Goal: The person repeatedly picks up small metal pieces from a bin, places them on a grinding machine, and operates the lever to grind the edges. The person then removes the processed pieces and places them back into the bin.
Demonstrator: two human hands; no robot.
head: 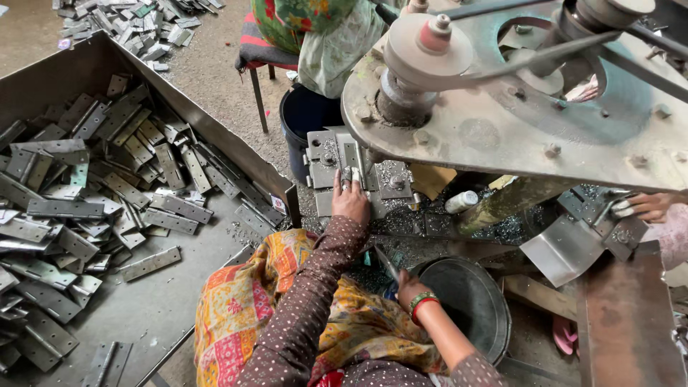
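My left hand [350, 198] lies flat, fingers stretched forward and close together, pressing down on a grey metal hinge plate [351, 159] that sits in the machine's fixture block [326, 166] under the big round machine plate [502, 107]. It grips nothing; the fingertips simply rest on the plate's near end, and the brown dotted sleeve runs back from it in a nearly straight line toward my body. My right hand [406, 287] is down low by my lap, just beside the rim of a dark round metal pan [476, 304]. It wears green and red bangles at the wrist, and its fingers curl inward around something thin and dark, though I cannot tell what it is or how tightly it is closed, since the fingers are mostly hidden. The forearm bends back toward me from there. To my left a large metal tray [143, 315] holds a heap of grey hinge plates [79, 201], well apart from both hands. At the far right another person's hand [648, 206] rests near a bent metal sheet [566, 251].
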